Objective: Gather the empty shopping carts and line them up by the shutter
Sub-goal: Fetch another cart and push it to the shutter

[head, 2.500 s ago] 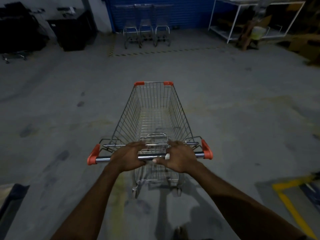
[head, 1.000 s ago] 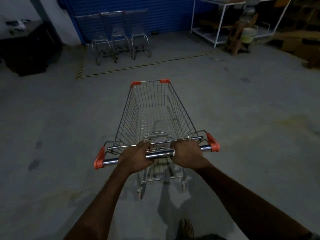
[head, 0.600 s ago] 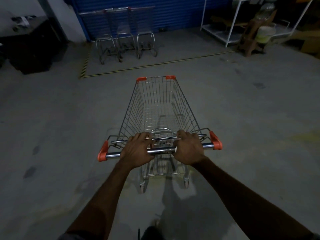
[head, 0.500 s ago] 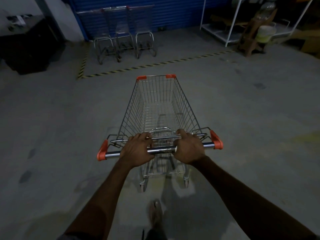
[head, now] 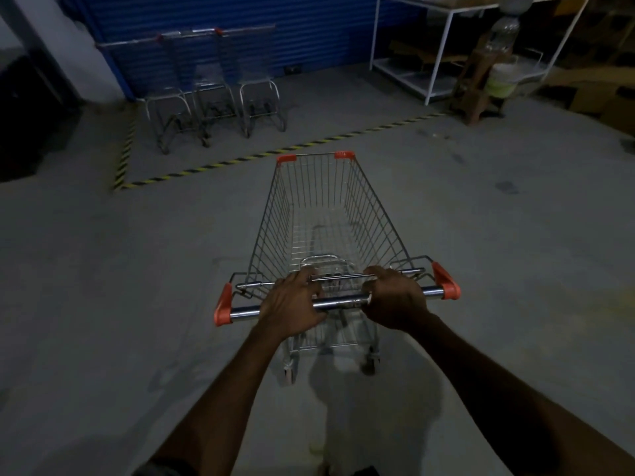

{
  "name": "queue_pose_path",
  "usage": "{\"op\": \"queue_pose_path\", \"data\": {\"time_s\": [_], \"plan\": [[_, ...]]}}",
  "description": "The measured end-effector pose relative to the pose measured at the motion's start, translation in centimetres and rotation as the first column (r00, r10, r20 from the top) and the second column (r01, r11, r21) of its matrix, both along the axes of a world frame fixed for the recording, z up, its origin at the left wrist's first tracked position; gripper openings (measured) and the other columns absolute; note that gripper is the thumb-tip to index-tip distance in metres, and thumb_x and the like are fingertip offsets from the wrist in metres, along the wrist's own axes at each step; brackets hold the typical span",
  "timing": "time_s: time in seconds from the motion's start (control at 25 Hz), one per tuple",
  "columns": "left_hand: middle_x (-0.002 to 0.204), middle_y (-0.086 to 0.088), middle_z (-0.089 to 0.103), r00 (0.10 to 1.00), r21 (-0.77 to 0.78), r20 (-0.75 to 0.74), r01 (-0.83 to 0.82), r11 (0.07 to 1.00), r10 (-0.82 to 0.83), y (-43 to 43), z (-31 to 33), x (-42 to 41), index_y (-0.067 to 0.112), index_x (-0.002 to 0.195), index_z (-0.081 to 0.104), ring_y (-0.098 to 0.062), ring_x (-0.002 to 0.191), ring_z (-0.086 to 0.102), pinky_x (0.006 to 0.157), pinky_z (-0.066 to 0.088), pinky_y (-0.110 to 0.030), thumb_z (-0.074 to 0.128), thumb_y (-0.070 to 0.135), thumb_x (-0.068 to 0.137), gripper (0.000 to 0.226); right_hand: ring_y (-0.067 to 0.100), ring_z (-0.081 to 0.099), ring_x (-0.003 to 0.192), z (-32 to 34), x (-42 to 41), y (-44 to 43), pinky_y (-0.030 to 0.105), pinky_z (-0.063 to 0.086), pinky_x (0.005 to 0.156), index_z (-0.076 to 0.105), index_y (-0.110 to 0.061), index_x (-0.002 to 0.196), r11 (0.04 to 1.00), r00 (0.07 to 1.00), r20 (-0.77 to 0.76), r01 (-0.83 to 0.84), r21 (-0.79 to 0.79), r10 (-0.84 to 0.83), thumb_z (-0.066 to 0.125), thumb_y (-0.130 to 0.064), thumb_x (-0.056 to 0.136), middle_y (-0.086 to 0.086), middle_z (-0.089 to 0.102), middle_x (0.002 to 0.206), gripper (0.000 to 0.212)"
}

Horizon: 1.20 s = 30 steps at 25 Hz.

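An empty wire shopping cart with orange corner caps stands right in front of me on the concrete floor. My left hand and my right hand are both wrapped around its chrome handle bar, side by side near the middle. The cart's nose points toward the far wall. There, three empty carts stand in a row against the blue shutter, behind a yellow-and-black floor stripe.
A white metal shelf frame stands at the back right, with a wooden stool and a pale bucket beside it. Cardboard boxes fill the far right. A dark cabinet sits at the left. Open floor lies between me and the stripe.
The cart and I have rolled forward across the floor. The parked carts and the shutter are now nearer and larger in view. Both hands have stayed on the handle bar.
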<state>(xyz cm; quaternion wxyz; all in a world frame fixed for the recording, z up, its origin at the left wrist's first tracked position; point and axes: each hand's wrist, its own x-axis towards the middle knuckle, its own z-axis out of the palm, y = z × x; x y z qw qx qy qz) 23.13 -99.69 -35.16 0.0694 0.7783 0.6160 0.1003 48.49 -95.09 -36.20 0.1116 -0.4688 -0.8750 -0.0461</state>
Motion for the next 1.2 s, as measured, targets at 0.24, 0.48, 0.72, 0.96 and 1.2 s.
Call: {"op": "queue_pose_path", "data": {"time_s": [0.24, 0.48, 0.72, 0.96, 1.2], "plan": [[0.146, 0.008, 0.053, 1.000, -0.087, 0.004, 0.011, 0.996, -0.011, 14.1, 0.3, -2.3, 0.029, 0.106, 0.073, -0.018, 0.129, 0.054, 0.100, 0.051, -0.038, 0.068, 0.057, 0.072, 0.044, 0.030, 0.066, 0.097, 0.6, -2.7, 13.3, 0.038, 0.055, 0.076, 0.077, -0.017, 0.084, 1.000, 0.999, 0.009, 0.031, -0.002, -0.031, 0.057, -0.040, 0.076, 0.005, 0.073, 0.107, 0.031], [0.150, 0.009, 0.051, 1.000, -0.062, -0.001, -0.021, 0.998, 0.021, 27.6, 0.9, -2.7, 0.031, 0.115, 0.072, -0.017, 0.132, 0.053, 0.101, 0.046, -0.031, 0.076, 0.049, 0.076, 0.043, 0.030, 0.067, 0.087, -1.0, -3.3, 28.4, 0.038, 0.055, 0.074, 0.075, -0.013, 0.086, 0.999, 0.999, -0.030, 0.025, -0.043, -0.026, 0.058, -0.033, 0.080, 0.011, 0.073, 0.105, 0.027], [0.147, 0.013, 0.055, 0.996, -0.061, 0.008, -0.088, 0.994, 0.088, 40.0, 1.6, -1.8, 0.035, 0.117, 0.069, -0.014, 0.129, 0.056, 0.102, 0.049, -0.030, 0.069, 0.064, 0.071, 0.054, 0.030, 0.060, 0.064, -1.0, -2.7, 42.0, 0.035, 0.048, 0.056, 0.065, -0.009, 0.066, 0.993, 0.990, -0.118, -0.071, 0.095, 0.082, 0.056, -0.017, 0.078, 0.018, 0.068, 0.079, 0.017], [0.146, 0.011, 0.056, 0.992, -0.051, -0.009, -0.130, 0.990, 0.129, 51.8, 1.9, -2.0, 0.033, 0.135, 0.061, -0.014, 0.129, 0.057, 0.105, 0.050, -0.034, 0.052, 0.075, 0.070, 0.078, 0.031, 0.065, 0.072, 0.1, -3.3, 54.2, 0.035, 0.054, 0.062, 0.072, -0.009, 0.071, 0.997, 0.997, -0.030, -0.071, -0.022, 0.070, 0.050, -0.034, 0.075, 0.015, 0.072, 0.088, 0.033], [0.147, 0.011, 0.056, 0.993, -0.069, -0.027, -0.114, 0.991, 0.112, 64.4, 1.7, -5.1, 0.034, 0.141, 0.056, -0.012, 0.132, 0.055, 0.109, 0.044, -0.029, 0.060, 0.073, 0.070, 0.081, 0.027, 0.070, 0.075, 0.6, -6.5, 66.3, 0.038, 0.057, 0.059, 0.076, -0.018, 0.074, 0.969, 0.992, 0.069, 0.117, -0.219, -0.104, 0.070, -0.047, 0.057, 0.004, 0.073, 0.087, 0.034]]}}
